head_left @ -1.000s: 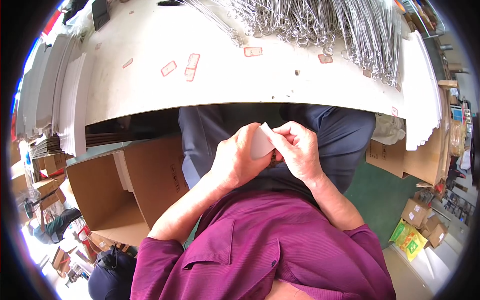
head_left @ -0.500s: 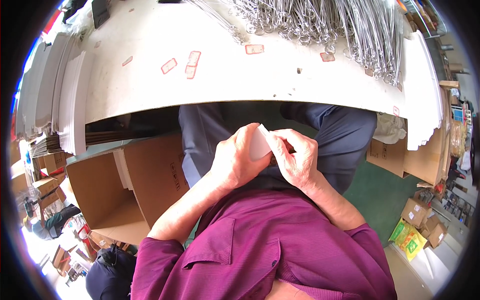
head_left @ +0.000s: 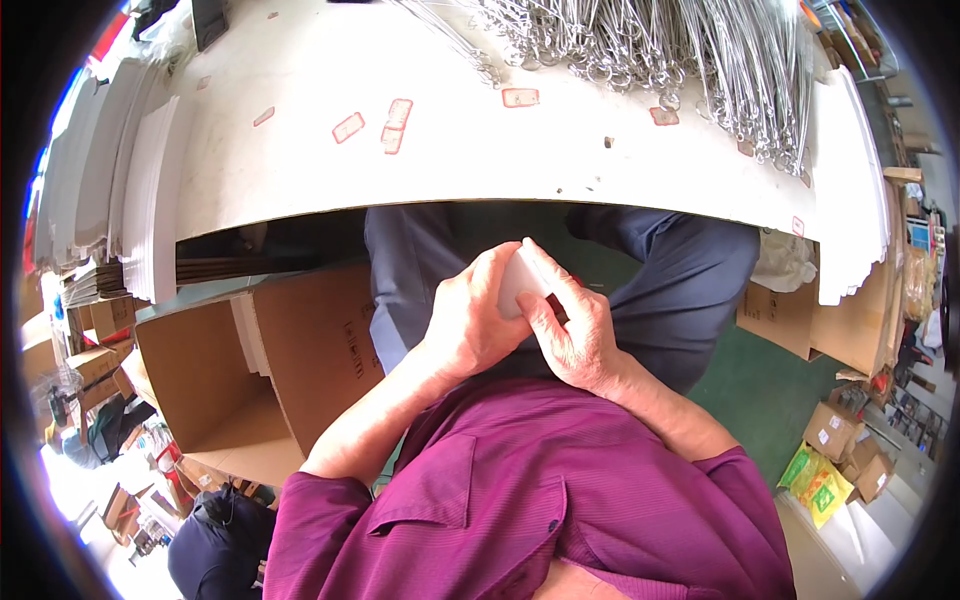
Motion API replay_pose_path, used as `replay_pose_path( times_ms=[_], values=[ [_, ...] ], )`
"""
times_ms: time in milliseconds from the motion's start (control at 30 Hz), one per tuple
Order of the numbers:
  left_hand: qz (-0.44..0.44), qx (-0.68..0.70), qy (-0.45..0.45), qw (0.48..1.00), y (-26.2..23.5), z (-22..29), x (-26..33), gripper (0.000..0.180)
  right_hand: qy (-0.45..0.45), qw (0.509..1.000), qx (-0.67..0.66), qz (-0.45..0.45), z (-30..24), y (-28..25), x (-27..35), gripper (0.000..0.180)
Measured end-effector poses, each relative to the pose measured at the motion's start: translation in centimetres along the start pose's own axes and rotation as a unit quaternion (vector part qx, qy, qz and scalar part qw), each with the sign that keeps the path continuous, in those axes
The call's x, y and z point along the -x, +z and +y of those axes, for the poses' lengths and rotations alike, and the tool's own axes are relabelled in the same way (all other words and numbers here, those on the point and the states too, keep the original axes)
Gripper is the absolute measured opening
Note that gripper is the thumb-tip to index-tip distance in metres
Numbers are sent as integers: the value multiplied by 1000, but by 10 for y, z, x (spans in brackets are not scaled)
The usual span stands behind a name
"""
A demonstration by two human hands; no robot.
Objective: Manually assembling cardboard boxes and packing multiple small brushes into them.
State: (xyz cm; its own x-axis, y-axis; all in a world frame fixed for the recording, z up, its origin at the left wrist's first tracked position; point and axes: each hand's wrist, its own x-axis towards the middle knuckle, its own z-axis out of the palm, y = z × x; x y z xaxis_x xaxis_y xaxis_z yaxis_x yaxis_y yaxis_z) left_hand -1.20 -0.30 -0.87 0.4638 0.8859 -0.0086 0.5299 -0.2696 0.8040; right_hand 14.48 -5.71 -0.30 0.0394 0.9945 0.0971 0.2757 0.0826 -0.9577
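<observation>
Over my lap, just off the near edge of the worktable, both hands meet around a small white flat piece [head_left: 520,281]. It is smooth and pale, and its lower part is hidden; I cannot make out if it is a box or a stack of cards. My left hand [head_left: 468,312] wraps it from the left, fingers curled along its side. My right hand [head_left: 574,325] closes on it from the right, with the thumb lying on its face and the fingers along its far right edge.
Silver wire pieces with looped ends [head_left: 740,75] are heaped at the back right of the white worktable [head_left: 280,165]. Stacked white sheets [head_left: 150,205] stand left, more white sheets [head_left: 850,190] right. An open cardboard box [head_left: 320,340] sits by my left leg. Red-bordered labels [head_left: 397,125] dot the tabletop.
My right hand has shifted: its thumb now lies on the face of the white piece, and its fingers reach along the far edge. My left hand keeps its hold.
</observation>
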Motion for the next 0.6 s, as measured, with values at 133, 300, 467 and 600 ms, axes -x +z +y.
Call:
replay_pose_path(
  times_ms=[133, 300, 467, 600],
  values=[
    [48, -5, 10, 999, -3, 1, 2, 54, -44, 999, 29, 0, -2, 2, -8, 49],
    [-13, 22, -34, 999, -15, 13, 1, 59, -6, 1000, -6, -2, 3, -1, -14, 38],
    [-192, 150, -134, 961, -72, -15, 22, 47, 74, 987, -141, 35, -10, -5, -26, 33],
    [-79, 121, -126, 981, -119, -27, 44, 23, -56, 998, 40, 8, -26, -18, -54, 21]
  ],
)
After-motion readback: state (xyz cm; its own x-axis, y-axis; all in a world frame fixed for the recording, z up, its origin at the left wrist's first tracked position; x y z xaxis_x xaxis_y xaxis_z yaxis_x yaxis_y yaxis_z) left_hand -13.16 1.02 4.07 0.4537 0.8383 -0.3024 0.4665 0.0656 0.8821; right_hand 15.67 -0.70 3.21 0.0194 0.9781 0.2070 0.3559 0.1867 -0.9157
